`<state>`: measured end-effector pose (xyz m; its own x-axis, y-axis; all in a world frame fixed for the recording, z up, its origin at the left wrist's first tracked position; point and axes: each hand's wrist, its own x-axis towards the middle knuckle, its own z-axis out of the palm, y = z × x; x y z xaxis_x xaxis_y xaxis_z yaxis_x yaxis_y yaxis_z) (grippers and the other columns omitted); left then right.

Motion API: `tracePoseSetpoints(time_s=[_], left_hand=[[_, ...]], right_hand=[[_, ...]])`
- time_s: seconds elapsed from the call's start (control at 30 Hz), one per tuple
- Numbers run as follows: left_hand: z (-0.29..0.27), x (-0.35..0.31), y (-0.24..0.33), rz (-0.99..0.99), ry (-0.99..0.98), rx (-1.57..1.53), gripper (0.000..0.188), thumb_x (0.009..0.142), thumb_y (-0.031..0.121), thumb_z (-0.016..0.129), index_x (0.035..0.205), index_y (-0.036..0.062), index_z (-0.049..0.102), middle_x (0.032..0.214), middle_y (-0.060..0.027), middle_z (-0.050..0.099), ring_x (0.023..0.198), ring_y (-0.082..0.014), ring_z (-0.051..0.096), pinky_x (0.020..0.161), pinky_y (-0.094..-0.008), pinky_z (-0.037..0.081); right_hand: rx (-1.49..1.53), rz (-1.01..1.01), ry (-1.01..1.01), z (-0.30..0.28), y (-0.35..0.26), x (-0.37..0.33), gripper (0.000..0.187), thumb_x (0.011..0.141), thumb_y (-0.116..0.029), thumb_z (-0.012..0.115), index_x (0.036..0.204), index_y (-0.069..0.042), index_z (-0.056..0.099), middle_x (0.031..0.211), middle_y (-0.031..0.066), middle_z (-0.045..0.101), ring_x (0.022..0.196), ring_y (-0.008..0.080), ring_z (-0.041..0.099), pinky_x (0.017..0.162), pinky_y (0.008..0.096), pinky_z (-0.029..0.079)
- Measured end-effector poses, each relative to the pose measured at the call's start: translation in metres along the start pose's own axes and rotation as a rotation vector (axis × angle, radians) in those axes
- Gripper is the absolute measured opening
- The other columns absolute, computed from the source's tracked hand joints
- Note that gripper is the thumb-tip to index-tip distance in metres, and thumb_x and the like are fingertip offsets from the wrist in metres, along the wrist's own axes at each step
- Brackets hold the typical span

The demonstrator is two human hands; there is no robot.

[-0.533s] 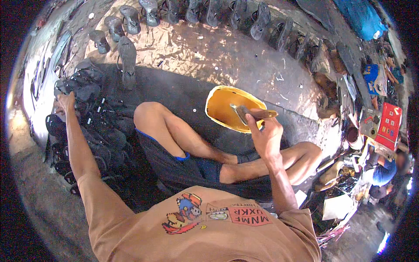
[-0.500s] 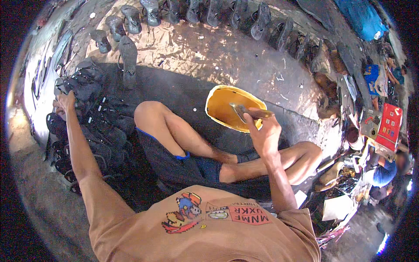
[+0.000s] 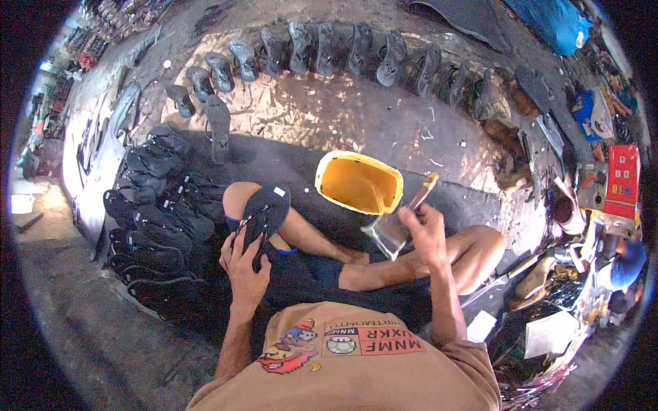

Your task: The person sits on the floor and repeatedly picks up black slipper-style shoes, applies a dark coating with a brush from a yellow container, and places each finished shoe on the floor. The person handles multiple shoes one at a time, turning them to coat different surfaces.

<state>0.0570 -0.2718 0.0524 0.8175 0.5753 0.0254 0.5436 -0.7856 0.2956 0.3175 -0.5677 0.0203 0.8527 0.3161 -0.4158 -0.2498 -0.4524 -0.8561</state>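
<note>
My left hand grips a black flip-flop over my left knee, fingers spread across its straps and sole. My right hand is closed round a wide flat brush, its bristle end pointing down and left, the yellow-tipped handle up and right. Just beyond the brush stands a yellow tub with a pale cut rim and amber, wet-looking contents. To the left of my knee lies a heap of black flip-flops.
A curved row of dark flip-flops lies on brown sheeting across the far side. One sole sits nearer. At right are a red box, a dark cup and a person in blue.
My left hand has come back from the heap with a flip-flop, now over my knee. The brush has left the tub and moved nearer me, bristles downward. The view has shifted slightly.
</note>
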Motion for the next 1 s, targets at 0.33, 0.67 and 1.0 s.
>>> tracePoseSetpoints(time_s=[0.33,0.67,1.0], left_hand=[[0.036,0.052,0.071,-0.502,-0.605,-2.214,0.061,0.105,0.046,0.049,0.143,-0.0014,0.056,0.133,-0.0243,0.066,0.125,-0.0340,0.065,0.109,-0.0494,0.053],[0.029,0.051,0.106,-0.490,-0.757,-2.140,0.060,0.098,0.044,0.058,0.136,-0.0027,0.060,0.118,-0.0230,0.071,0.086,-0.0315,0.077,0.062,-0.0378,0.068],[0.044,0.046,0.072,-0.360,-0.969,-2.438,0.073,0.090,0.037,0.060,0.159,0.0166,0.045,0.139,-0.0272,0.061,0.098,-0.0388,0.073,0.067,-0.0414,0.063]], right_hand=[[1.243,-0.120,-0.046,-0.037,-0.105,0.023,0.034,0.101,-0.021,0.075,0.128,-0.003,0.065,0.118,0.0125,0.076,0.100,0.0206,0.076,0.087,0.0326,0.065],[-0.131,-1.010,0.438,0.020,-0.155,0.019,0.029,0.075,-0.029,0.093,0.095,-0.012,0.080,0.089,0.0086,0.075,0.082,0.0319,0.069,0.078,0.0447,0.052],[0.169,-0.685,0.577,-0.014,-0.146,0.015,0.019,0.085,-0.018,0.090,0.092,-0.003,0.080,0.086,0.0071,0.081,0.072,0.0116,0.071,0.067,0.0298,0.057]])
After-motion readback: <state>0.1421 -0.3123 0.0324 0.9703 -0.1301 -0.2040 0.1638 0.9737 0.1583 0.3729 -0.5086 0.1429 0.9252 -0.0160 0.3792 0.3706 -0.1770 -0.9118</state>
